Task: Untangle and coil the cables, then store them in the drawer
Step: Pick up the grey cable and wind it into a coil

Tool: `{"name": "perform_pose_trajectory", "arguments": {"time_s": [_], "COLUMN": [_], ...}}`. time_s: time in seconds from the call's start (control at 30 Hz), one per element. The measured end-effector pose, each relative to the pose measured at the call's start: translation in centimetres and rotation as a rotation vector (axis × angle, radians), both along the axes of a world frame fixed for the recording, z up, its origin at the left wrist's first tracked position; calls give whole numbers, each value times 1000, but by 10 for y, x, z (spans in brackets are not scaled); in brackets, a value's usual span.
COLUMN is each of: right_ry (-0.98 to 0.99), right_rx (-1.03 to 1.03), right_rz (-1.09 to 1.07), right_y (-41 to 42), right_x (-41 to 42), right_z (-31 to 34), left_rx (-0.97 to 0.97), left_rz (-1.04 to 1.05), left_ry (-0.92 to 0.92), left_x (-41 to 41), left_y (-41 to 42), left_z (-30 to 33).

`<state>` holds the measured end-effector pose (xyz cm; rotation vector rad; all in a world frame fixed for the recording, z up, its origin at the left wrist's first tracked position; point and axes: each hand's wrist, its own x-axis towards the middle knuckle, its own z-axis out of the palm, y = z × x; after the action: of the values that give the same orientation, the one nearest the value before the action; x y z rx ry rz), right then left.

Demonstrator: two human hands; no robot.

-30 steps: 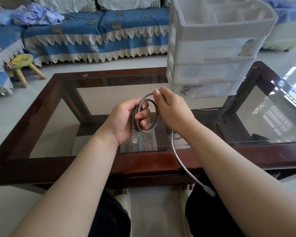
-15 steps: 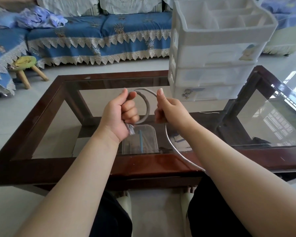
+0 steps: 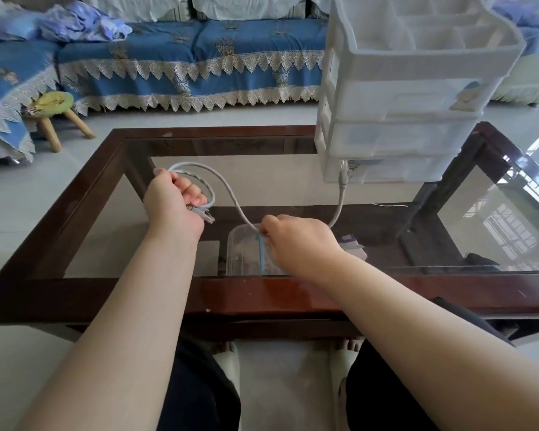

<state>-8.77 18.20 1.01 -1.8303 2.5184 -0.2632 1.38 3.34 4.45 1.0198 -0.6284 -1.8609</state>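
While my left hand point(image 3: 176, 206) grips the wound loops of the grey cable point(image 3: 231, 197) to keep them together, my right hand point(image 3: 299, 241) pinches its free run above the glass table point(image 3: 106, 231), its far plug point(image 3: 343, 175) dangling before the drawer unit point(image 3: 402, 119).

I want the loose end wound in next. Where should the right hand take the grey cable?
Probably on the grey cable just below its free plug, coming from the right. That end rises bare in front of the white drawer unit; the left hand grips the coil, the right hand pinches mid-cable.
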Motion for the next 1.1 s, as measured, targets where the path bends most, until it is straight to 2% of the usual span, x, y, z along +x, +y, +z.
{"name": "perform_pose_trajectory", "arguments": {"time_s": [0.13,0.3,0.47,0.7,0.83,1.0,1.1], "right_ry": [21,-277,-618,-771,-750,-587,-445], "right_rx": [-103,-183,-188,-310,-359,-333,-335], "right_rz": [198,312,203,109,37,-35,-107], "right_y": [1,10,15,10,10,12,11], "right_x": [6,4,-5,-16,-24,-27,-30], "right_z": [5,22,37,31,28,29,27], "left_rx": [-145,-404,-472,-535,-525,-552,-500], "left_rz": [-195,-435,-681,-771,-824,-874,-931], "left_ry": [-176,-302,-226,-305,-298,-298,-272], "left_x": [-11,-10,-12,-23,-31,-32,-30], "left_y": [2,5,25,43,59,61,61], "left_z": [0,-4,-4,-9,-11,-12,-10]}}
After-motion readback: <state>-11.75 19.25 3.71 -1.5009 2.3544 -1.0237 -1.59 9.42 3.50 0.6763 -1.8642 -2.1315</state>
